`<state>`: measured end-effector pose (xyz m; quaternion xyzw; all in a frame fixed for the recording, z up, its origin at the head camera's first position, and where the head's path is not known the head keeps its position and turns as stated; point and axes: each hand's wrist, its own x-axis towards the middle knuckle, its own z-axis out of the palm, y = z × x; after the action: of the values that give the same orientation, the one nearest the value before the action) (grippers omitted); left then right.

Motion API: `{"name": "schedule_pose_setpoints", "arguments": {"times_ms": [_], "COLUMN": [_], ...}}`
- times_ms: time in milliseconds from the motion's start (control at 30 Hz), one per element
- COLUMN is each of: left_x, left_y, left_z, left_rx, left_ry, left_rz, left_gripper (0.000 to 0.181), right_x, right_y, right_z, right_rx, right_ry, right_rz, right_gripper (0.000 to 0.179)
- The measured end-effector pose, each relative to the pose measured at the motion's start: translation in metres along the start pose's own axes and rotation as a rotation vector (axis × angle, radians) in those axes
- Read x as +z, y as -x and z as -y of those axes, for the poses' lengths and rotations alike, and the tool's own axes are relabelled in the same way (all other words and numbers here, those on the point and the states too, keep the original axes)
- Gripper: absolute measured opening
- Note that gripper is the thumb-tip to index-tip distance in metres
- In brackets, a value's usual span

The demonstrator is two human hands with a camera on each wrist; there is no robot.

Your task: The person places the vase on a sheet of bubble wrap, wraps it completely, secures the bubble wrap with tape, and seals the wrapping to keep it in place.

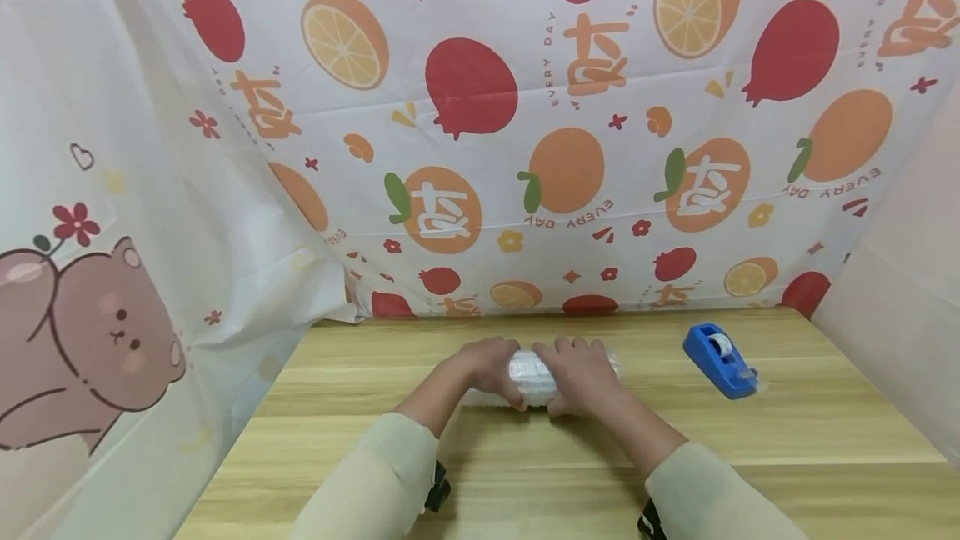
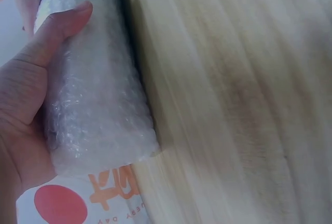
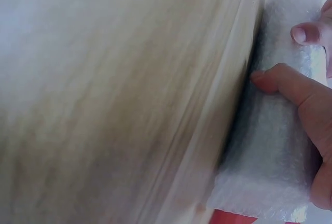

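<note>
A cylinder-shaped bundle of clear bubble wrap (image 1: pixel 531 379) lies crosswise on the wooden table (image 1: pixel 540 473), in the middle of the head view. My left hand (image 1: pixel 491 367) grips its left part, with the thumb (image 2: pixel 62 24) pressed along the near side in the left wrist view. Close beside it, my right hand (image 1: pixel 583 377) grips the right part, its fingers over the top and its thumb (image 3: pixel 282 81) on the near side. The bubble wrap (image 3: pixel 264 146) extends past both hands at its ends. Whatever may be inside the wrap cannot be made out.
A blue tape dispenser (image 1: pixel 708 352) with a roll of clear tape stands to the right of the bundle. A fruit-printed curtain (image 1: pixel 480 273) hangs behind the table's far edge, and a bear-printed sheet (image 1: pixel 150 407) hangs on the left.
</note>
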<state>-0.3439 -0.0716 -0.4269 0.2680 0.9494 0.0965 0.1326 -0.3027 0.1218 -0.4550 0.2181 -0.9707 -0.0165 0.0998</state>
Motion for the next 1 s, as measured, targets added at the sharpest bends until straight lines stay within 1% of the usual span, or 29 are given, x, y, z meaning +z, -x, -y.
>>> {"name": "schedule_pose_setpoints", "arguments": {"times_ms": [167, 333, 567, 700, 833, 1000], "left_x": [0.004, 0.012, 0.022, 0.026, 0.029, 0.031], "left_y": [0.002, 0.005, 0.007, 0.008, 0.009, 0.009], "left_z": [0.002, 0.001, -0.005, -0.008, -0.009, -0.009], "left_rx": [0.019, 0.018, 0.023, 0.015, 0.008, 0.005], "left_ry": [-0.058, -0.116, -0.292, -0.361, -0.383, -0.386], "left_rz": [-0.065, -0.123, -0.203, -0.244, -0.276, -0.308], "left_gripper": [0.079, 0.087, 0.091, 0.092, 0.091, 0.09], "right_x": [-0.002, 0.0, -0.002, -0.004, -0.006, -0.008], "right_y": [-0.002, -0.005, -0.01, -0.013, -0.016, -0.021], "right_z": [0.0, 0.0, -0.004, -0.005, -0.006, -0.009], "right_rx": [-0.002, 0.001, 0.016, 0.029, 0.03, 0.032], "right_ry": [-0.023, -0.048, -0.058, -0.08, -0.09, -0.12], "right_rz": [0.001, 0.03, 0.073, 0.106, 0.137, 0.175], "right_gripper": [0.089, 0.089, 0.088, 0.086, 0.084, 0.084]}}
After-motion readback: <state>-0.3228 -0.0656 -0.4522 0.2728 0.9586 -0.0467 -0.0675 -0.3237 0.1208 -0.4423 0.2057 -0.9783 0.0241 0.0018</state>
